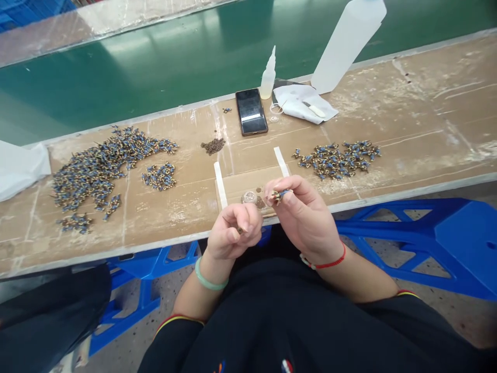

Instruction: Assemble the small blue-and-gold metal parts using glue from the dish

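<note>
My left hand [235, 231], with a pale green bangle at its wrist, is closed in a pinch on a tiny brown piece [239, 230]. My right hand [305, 215], with a red cord bracelet, pinches a small blue and gold figure [280, 195] between thumb and fingers. The hands are apart, over the table's front edge. Just beyond them a small clear round dish [249, 198] sits on a cardboard piece [248, 181] with white strips at its sides. Farther back lies a small pile of brown discs [213, 146].
Blue and gold figures lie in a large pile [101, 166], a small pile [159, 176] and a right-hand pile [337, 159]. Behind are a phone [251, 111], a dropper bottle [268, 75], a white cloth [305, 102] and a large white bottle [347, 46]. Blue stools [466, 243] stand below.
</note>
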The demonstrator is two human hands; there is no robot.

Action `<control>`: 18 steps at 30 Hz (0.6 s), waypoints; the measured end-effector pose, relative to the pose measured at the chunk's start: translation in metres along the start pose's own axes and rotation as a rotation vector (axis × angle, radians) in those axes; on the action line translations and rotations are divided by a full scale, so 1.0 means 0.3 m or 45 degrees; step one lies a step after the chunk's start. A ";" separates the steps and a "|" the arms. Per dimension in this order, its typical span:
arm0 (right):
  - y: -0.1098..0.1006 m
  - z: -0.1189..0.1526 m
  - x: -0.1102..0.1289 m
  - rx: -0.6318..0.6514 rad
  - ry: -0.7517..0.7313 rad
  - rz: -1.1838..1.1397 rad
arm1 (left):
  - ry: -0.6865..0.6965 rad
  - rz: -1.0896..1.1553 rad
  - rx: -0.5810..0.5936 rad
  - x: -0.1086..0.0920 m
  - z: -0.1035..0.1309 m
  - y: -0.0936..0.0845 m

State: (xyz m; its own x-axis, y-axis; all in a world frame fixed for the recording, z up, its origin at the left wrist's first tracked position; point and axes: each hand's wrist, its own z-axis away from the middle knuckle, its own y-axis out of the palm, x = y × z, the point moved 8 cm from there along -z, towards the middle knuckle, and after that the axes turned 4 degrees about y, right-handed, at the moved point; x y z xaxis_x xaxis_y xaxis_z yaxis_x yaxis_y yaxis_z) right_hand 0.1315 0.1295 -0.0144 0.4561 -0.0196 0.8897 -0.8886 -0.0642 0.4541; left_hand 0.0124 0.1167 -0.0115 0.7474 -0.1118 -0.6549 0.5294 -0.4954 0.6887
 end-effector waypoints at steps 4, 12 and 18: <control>-0.035 -0.016 0.066 0.119 -0.222 0.604 | 0.030 -0.027 -0.035 -0.027 0.050 -0.041; 0.013 -0.048 0.084 0.434 -0.513 1.372 | 0.080 0.007 -0.164 0.010 0.135 -0.144; 0.073 -0.040 0.080 0.576 -0.629 1.571 | 0.057 0.074 -0.178 0.030 0.138 -0.141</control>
State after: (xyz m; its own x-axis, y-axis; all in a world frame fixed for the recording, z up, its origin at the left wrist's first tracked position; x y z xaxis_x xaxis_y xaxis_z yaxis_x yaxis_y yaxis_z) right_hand 0.1224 0.1395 0.0174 -0.5428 -0.6365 0.5479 -0.6747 -0.0579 -0.7358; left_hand -0.0198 0.1009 -0.0594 0.7939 -0.0969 -0.6002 0.5330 -0.3640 0.7638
